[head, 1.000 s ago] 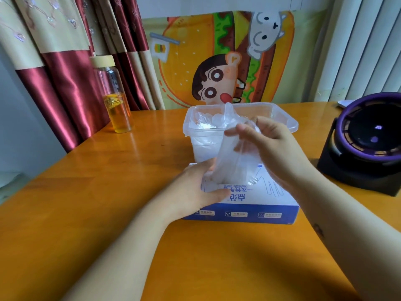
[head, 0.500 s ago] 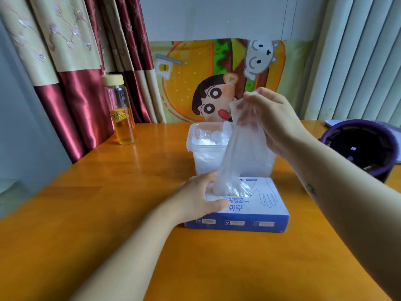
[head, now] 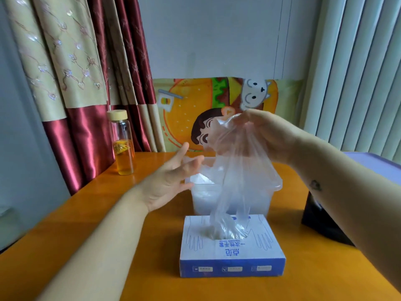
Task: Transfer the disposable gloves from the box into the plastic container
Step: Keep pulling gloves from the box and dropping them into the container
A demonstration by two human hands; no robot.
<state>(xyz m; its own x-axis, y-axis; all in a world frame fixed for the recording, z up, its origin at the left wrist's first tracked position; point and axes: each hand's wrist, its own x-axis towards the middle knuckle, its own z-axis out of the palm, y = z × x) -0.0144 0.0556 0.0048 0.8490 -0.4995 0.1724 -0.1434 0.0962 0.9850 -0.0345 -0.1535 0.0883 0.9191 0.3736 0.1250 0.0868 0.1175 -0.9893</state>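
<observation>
1. Our right hand (head: 267,133) is up high, pinching the bunched top of a clear disposable glove (head: 236,181).
2. The glove hangs down long, with its bottom end tucked in the slot of the blue-and-white box (head: 230,255).
3. Our left hand (head: 171,181) is off the box, fingers spread loose and holding nothing, just left of the plastic container (head: 200,205).
4. The container sits right behind the box on the orange table (head: 152,268), with gloves already inside.
5. A bottle (head: 122,146) of amber liquid stands off to the left.

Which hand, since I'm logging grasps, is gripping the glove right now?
The right hand: raised, it pinches the clear glove, which hangs down to the box. The left hand is open, holding nothing.
</observation>
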